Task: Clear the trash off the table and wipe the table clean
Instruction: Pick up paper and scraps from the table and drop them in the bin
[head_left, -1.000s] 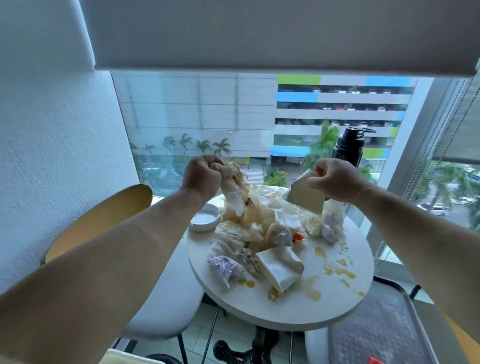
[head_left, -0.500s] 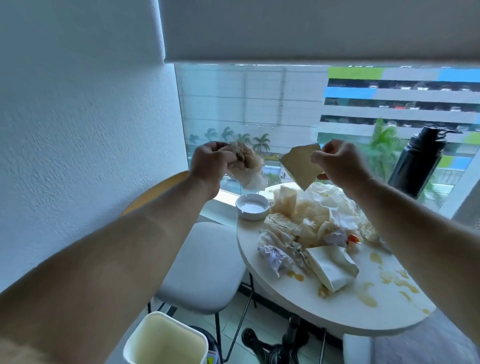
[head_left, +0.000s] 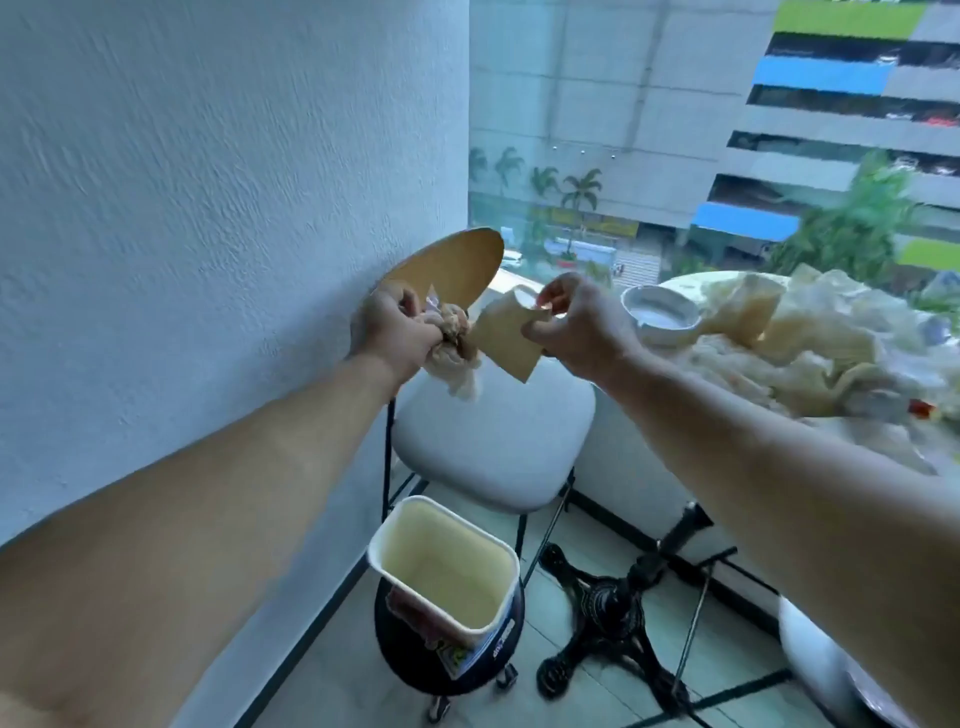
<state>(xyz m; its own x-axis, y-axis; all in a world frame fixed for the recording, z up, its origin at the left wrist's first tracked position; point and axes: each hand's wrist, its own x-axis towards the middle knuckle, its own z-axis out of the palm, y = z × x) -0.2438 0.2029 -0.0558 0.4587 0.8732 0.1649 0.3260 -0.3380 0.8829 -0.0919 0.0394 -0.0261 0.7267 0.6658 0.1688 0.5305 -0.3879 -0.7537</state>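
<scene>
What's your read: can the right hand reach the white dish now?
Probably reach, yes: the dish sits close beside the right hand, nothing between. Grasping looks unlikely while it pinches the brown paper.

the left hand (head_left: 395, 325) grips a crumpled paper wad (head_left: 457, 358); the right hand (head_left: 576, 325) pinches a brown card scrap (head_left: 506, 345) just beside it. below, nearer, an open cream bin (head_left: 447, 571) stands by a white chair (head_left: 493, 441).

lettering on the dark base (head_left: 460, 680) under the bin (head_left: 447, 566) is blurred, unreadable.
</scene>
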